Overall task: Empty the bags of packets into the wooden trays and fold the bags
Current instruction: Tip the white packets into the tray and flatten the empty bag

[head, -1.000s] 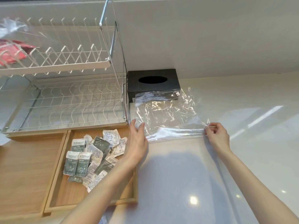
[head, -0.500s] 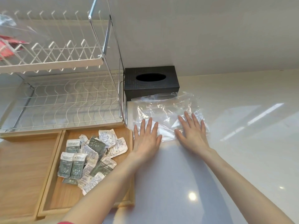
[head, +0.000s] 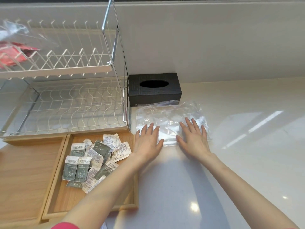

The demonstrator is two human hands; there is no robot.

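Observation:
An empty clear plastic bag (head: 166, 115) lies flat on the white counter in front of the black box. My left hand (head: 147, 140) presses flat on its near left corner, fingers spread. My right hand (head: 194, 137) presses flat on its near right part, fingers spread too. Several grey-green and white packets (head: 92, 160) lie heaped in the right wooden tray (head: 66, 200), left of my left forearm. A second wooden tray (head: 24, 176) sits to its left. Another clear bag with red packets (head: 11, 53) rests on the upper shelf of the dish rack, far left.
A white wire dish rack (head: 66, 106) with two shelves stands behind the trays, its metal post close to the bag's left edge. A black tissue box (head: 155, 89) sits against the wall behind the bag. White counter (head: 247, 146) stretches to the right.
The bag, held up by its lower corners a second ago, now lies flat on the counter. Both hands let go of the corners and press palms down on it.

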